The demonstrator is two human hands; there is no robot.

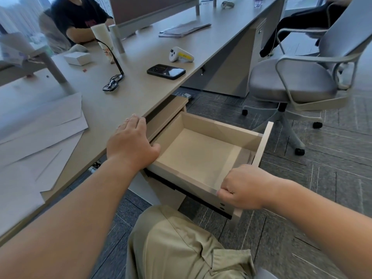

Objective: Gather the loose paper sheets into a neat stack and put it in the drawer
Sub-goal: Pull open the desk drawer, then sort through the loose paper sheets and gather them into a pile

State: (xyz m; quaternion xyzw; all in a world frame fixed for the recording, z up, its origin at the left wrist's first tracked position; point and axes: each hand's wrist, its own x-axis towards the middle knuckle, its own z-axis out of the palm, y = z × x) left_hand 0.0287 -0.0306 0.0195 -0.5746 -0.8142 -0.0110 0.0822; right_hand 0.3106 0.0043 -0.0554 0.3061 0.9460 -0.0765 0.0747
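Observation:
The beige drawer (201,125) under the desk edge is pulled out, and nothing lies inside it. My right hand (244,187) grips the near corner of the drawer front. My left hand (130,143) rests palm down on the desk edge just left of the drawer, fingers spread, thumb over the drawer's side. Several loose paper sheets (38,141) lie fanned out and overlapping on the desk at the left, apart from both hands.
On the desk (141,91) lie a black phone (166,71), black glasses (112,83), a white and yellow controller (181,55), a white box (77,58), a paper cup (102,39) and more papers (185,28). A grey office chair (298,81) stands right. A person sits opposite.

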